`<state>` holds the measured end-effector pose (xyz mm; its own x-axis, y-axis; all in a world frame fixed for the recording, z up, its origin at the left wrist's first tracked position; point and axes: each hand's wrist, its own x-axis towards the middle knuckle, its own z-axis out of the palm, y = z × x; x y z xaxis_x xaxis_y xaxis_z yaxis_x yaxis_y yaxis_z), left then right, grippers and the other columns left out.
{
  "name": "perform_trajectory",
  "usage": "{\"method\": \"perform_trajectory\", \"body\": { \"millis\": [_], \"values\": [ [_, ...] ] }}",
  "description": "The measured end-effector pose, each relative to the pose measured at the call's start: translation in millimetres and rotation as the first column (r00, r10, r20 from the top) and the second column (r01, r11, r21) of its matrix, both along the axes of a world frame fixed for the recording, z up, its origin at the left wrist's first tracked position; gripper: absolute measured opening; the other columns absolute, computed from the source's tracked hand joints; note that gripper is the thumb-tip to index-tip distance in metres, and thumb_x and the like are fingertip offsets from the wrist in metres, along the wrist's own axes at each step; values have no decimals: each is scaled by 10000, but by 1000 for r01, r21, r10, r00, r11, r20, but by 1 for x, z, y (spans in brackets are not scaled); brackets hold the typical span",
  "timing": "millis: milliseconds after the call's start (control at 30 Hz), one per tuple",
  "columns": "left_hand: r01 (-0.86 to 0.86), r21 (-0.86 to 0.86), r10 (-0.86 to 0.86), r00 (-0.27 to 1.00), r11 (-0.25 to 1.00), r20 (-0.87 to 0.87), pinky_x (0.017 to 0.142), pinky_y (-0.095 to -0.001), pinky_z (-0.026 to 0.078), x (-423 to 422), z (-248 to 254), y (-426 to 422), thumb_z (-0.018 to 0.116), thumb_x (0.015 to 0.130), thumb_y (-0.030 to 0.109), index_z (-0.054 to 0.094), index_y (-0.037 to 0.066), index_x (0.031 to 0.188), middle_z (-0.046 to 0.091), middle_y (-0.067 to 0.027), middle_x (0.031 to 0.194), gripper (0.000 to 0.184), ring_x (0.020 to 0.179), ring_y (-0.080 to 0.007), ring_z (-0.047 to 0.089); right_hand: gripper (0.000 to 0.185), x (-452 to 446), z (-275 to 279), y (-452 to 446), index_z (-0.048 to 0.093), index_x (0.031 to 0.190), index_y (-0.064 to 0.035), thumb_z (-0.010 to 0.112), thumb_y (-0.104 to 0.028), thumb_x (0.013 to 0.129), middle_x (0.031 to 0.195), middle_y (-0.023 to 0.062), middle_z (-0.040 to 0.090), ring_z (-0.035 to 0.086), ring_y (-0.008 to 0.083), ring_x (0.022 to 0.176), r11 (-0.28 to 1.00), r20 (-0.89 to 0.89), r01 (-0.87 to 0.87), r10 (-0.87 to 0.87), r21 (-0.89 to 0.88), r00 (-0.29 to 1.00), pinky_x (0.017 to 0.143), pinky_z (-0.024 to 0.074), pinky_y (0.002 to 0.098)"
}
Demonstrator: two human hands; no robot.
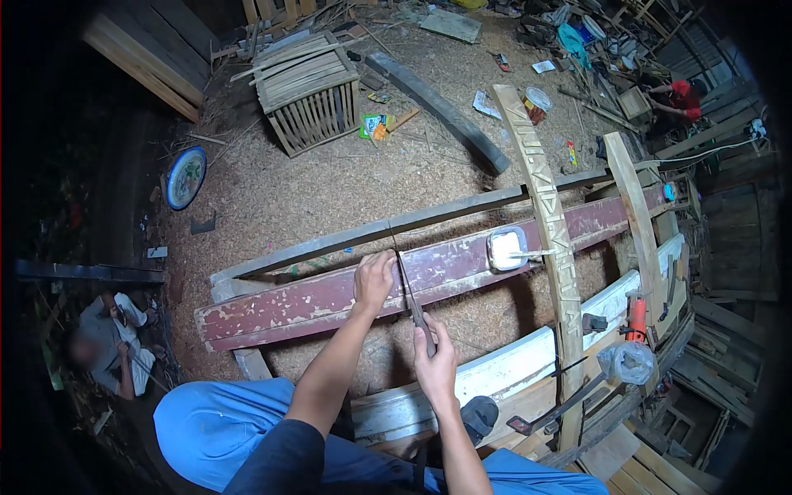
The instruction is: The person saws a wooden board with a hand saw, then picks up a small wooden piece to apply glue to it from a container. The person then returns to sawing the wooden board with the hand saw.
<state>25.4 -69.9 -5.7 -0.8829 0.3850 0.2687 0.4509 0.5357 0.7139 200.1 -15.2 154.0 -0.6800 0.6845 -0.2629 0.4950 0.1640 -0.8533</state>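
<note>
My right hand (436,365) is wrapped round the dark handle of a long, tapering blade (407,285), seen almost edge-on. Whether it is a saw or a long knife, I cannot tell. The blade points away from me across a worn maroon plank (330,297) with flaking paint. My left hand (374,281) is on that plank, just left of the blade, its fingers curled together. What lies under those fingers is hidden. Behind the plank runs a grey beam (313,247).
A carved board (546,206) and a curved timber (634,198) cross the plank on the right, near a white tub (506,248). A slatted crate (309,95) stands behind. One person (111,342) sits at left; another (681,99) works far right.
</note>
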Motion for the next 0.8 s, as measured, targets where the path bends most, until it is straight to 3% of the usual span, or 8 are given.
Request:
{"method": "perform_trajectory", "body": {
  "millis": [200, 333, 400, 533, 600, 667, 733, 800],
  "values": [
    [7, -10, -6, 1000, 1000, 22, 800, -480, 511, -2, 0, -1, 626, 952, 139, 696, 56, 986, 713, -179, 915, 114, 884, -403, 655, 318, -3, 6, 8, 655, 1247, -27, 625, -217, 995, 1050, 277, 716, 700, 421, 1056, 998, -33, 7, -9, -56, 999, 908, 537, 445],
    [84, -66, -82, 996, 994, 37, 892, -487, 483, 0, 7, 0, 586, 972, 146, 657, 34, 1083, 702, -184, 1061, 173, 993, -397, 637, 322, -6, 17, 6, 645, 1262, -1, 618, -184, 999, 1086, 266, 720, 707, 377, 1087, 999, 44, -1, 2, -41, 999, 943, 529, 420],
    [-29, -114, 7, 982, 993, -189, 993, -466, 461, 0, 4, 5, 578, 968, 142, 638, 22, 1109, 697, -165, 1079, 195, 1062, -368, 636, 319, -6, 15, 4, 645, 1266, -1, 615, -177, 1002, 1109, 265, 717, 703, 369, 1103, 999, 37, 7, -6, -48, 999, 955, 523, 415],
    [53, -161, -73, 990, 986, -119, 995, -454, 458, -2, 1, 2, 556, 984, 147, 641, 22, 1127, 700, -165, 1086, 208, 1079, -356, 633, 329, -7, 10, 3, 633, 1295, -8, 609, -168, 1008, 1170, 258, 706, 690, 356, 1139, 999, -37, 26, -28, -43, 999, 981, 509, 413],
    [125, -141, -117, 991, 982, 65, 968, -460, 467, -2, 7, -1, 559, 990, 152, 657, 21, 1130, 706, -178, 1097, 215, 1057, -375, 642, 336, -11, 7, 4, 625, 1304, -9, 610, -168, 1009, 1185, 256, 702, 685, 355, 1148, 993, -55, 61, -67, -99, 996, 988, 504, 413],
    [123, -129, -118, 992, 984, 46, 961, -460, 471, -2, 7, -2, 562, 991, 163, 663, 25, 1118, 709, -177, 1088, 214, 1051, -372, 644, 343, -19, 4, 6, 618, 1313, -10, 611, -168, 1009, 1200, 255, 697, 679, 355, 1156, 983, -73, 92, -104, -156, 992, 995, 500, 413],
    [127, -111, -124, 992, 986, 30, 954, -460, 475, 0, 4, -2, 566, 991, 173, 669, 29, 1107, 712, -176, 1078, 212, 1044, -369, 646, 357, -27, 0, 11, 606, 1322, -9, 611, -185, 1012, 1190, 258, 697, 676, 357, 1154, 999, -125, 44, -41, 19, 991, 1000, 494, 415],
    [119, -40, -120, 992, 992, -43, 932, -466, 481, -1, 4, -1, 571, 986, 171, 674, 32, 1073, 713, -176, 1055, 194, 1019, -372, 647, 352, -30, -11, 13, 616, 1305, -10, 612, -207, 1013, 1176, 264, 696, 675, 361, 1144, 1000, -110, 28, -27, 10, 994, 999, 490, 420]
  ]
}}
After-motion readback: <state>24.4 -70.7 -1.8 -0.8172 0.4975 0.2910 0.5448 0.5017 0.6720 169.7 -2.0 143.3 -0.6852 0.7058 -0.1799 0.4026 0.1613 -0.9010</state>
